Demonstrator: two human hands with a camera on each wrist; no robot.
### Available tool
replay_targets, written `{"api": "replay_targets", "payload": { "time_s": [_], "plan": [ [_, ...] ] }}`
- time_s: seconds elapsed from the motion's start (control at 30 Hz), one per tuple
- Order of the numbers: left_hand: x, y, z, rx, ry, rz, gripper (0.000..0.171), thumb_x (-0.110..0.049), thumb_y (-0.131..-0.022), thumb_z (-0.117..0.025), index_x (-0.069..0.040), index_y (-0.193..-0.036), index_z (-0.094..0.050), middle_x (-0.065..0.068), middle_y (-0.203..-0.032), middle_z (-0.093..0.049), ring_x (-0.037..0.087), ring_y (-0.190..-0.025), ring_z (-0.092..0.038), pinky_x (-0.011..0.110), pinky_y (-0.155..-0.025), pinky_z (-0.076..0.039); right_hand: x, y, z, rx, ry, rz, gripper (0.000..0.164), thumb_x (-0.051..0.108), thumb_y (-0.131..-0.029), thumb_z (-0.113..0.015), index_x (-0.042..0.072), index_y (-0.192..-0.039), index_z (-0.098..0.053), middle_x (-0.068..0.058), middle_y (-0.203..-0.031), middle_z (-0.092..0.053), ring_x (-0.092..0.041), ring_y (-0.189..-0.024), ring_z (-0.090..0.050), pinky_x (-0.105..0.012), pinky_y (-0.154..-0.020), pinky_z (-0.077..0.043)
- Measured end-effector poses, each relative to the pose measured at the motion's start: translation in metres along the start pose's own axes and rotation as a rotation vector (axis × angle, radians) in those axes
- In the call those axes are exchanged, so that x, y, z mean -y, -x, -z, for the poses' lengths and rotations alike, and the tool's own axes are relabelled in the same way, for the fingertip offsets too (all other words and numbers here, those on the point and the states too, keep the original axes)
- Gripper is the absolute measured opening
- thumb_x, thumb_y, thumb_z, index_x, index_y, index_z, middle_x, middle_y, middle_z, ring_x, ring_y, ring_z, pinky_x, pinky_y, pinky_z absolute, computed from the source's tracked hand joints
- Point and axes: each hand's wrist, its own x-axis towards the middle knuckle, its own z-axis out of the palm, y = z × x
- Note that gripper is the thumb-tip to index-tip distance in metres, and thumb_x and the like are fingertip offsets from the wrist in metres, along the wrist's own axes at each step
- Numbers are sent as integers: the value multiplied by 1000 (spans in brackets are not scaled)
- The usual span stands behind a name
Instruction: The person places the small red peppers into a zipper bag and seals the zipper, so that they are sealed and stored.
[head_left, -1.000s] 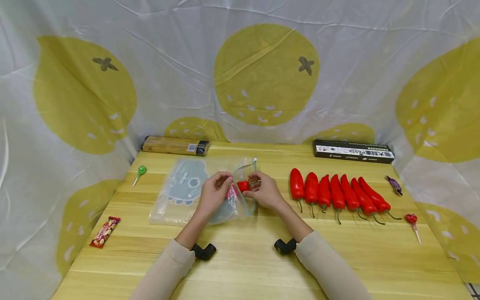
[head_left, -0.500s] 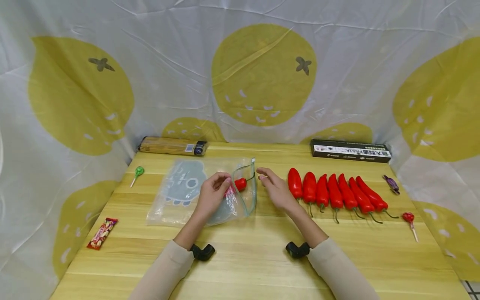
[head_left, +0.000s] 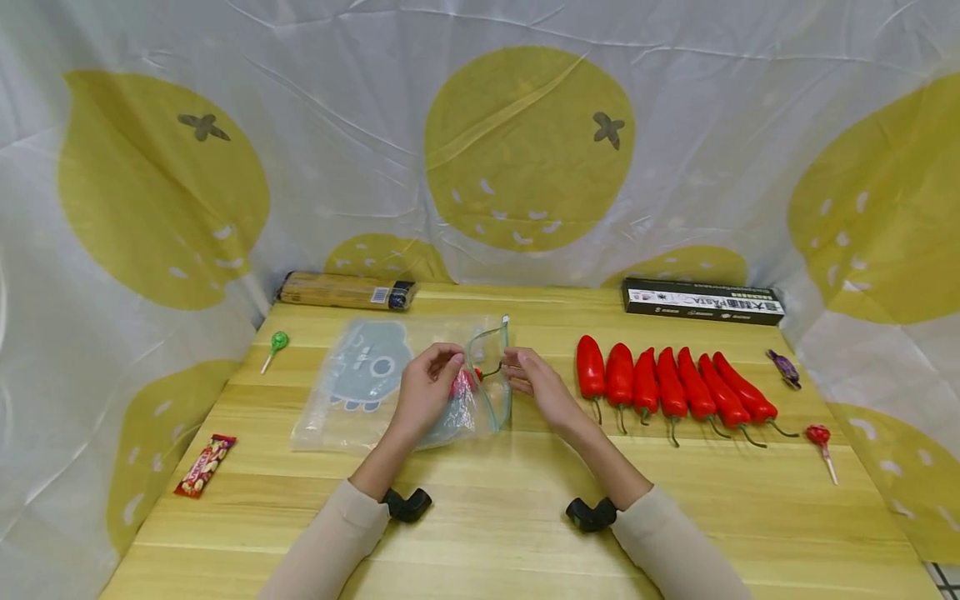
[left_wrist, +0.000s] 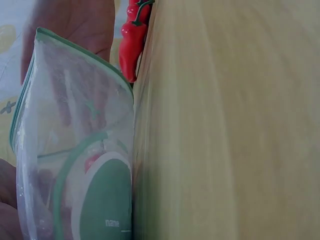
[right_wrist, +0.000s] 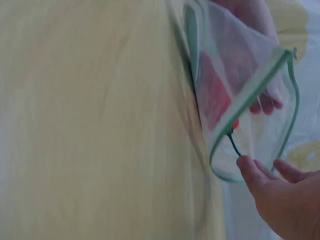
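Observation:
A clear zip bag with a green-edged mouth and a grey-blue printed cartoon lies on the table. My left hand pinches its upper layer near the mouth, which gapes toward the right. Inside is a red chili pepper, seen through the plastic in the right wrist view, its dark green stem pointing out. My right hand is at the mouth; in the right wrist view its extended fingertips are right at the stem's end. Several more red chili peppers lie in a row to the right.
At the back are a pack of dry noodles and a black pasta box. A green lollipop and a snack bar lie left; a purple wrapped candy and a red lollipop lie right. A lemon-print curtain hangs behind.
My right hand let go of the chili pepper, drew back to the right, then came back to the bag's mouth. The pepper sits deeper in the bag. My left hand kept its pinch.

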Motion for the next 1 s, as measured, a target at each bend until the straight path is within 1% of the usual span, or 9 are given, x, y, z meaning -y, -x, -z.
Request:
{"api": "replay_targets", "payload": {
  "time_s": [0.07, 0.17, 0.3, 0.37, 0.47, 0.6, 0.77, 0.87, 1.0],
  "plan": [
    [-1, 0, 0, -14, 2, -17, 18, -18, -96, -62, -6, -109, -67, 9, -107, -70, 18, -104, -66, 25, -86, -52, -1, -1, -7, 50, -121, -12, 63, 44, -107, -22, -5, -147, -28, -28, -151, -34, -41, -139, -37, -53, -115, -30],
    [0, 0, -1, -31, 26, -26, 19, -19, -96, -63, -6, -108, -67, 9, -108, -70, 14, -102, -66, 20, -85, -52, -2, -4, -17, 97, -223, -48, 68, 49, -106, -18, -4, -148, -24, -27, -153, -31, -40, -141, -33, -52, -117, -26],
    [3, -1, -1, -40, 101, -16, 20, -22, -95, -63, -6, -106, -68, 10, -102, -69, 14, -83, -63, 18, -67, -51, -4, -8, -26, 122, -261, -87, 67, 50, -106, -14, 0, -149, -25, -22, -153, -33, -36, -143, -33, -52, -118, -24],
    [5, -1, -1, -42, 140, -8, 20, -23, -95, -64, -6, -105, -68, 10, -98, -67, 18, -76, -59, 18, -59, -49, -4, -9, -27, 120, -266, -94, 67, 50, -106, -15, 1, -149, -26, -21, -153, -35, -36, -142, -34, -52, -118, -25],
    [7, -2, 0, -47, 177, 10, 21, -24, -95, -64, -6, -104, -67, 8, -96, -66, 22, -78, -59, 19, -55, -46, -3, -8, -23, 84, -252, -69, 64, 47, -106, -22, -2, -147, -28, -25, -149, -37, -40, -137, -39, -53, -115, -30],
    [7, -2, 0, -53, 212, 39, 21, -23, -94, -65, -4, -104, -67, 5, -96, -66, 20, -84, -61, 18, -57, -47, -2, 2, -3, -49, -112, -2, 51, 34, -104, -44, -4, -139, -40, -29, -138, -47, -44, -123, -51, -52, -105, -43],
    [6, -3, 1, -48, 235, 68, 19, -22, -94, -64, -6, -104, -67, 4, -97, -65, 16, -88, -62, 17, -62, -48, 2, 23, 33, -260, 221, 46, 33, 26, -96, -63, 9, -123, -57, -17, -121, -62, -31, -107, -64, -39, -92, -54],
    [6, -3, 1, -40, 242, 78, 20, -23, -95, -64, -6, -104, -66, 4, -98, -65, 17, -88, -61, 17, -61, -47, 5, 34, 53, -350, 414, 27, 32, 31, -92, -67, 14, -118, -59, -11, -116, -65, -23, -101, -65, -35, -88, -54],
    [7, -3, 1, -29, 251, 80, 22, -23, -96, -63, -4, -107, -65, 3, -98, -65, 19, -90, -61, 18, -65, -48, 6, 42, 72, -402, 582, -17, 41, 30, -89, -70, 9, -122, -57, -12, -121, -63, -27, -101, -64, -41, -88, -54]
  ]
}}
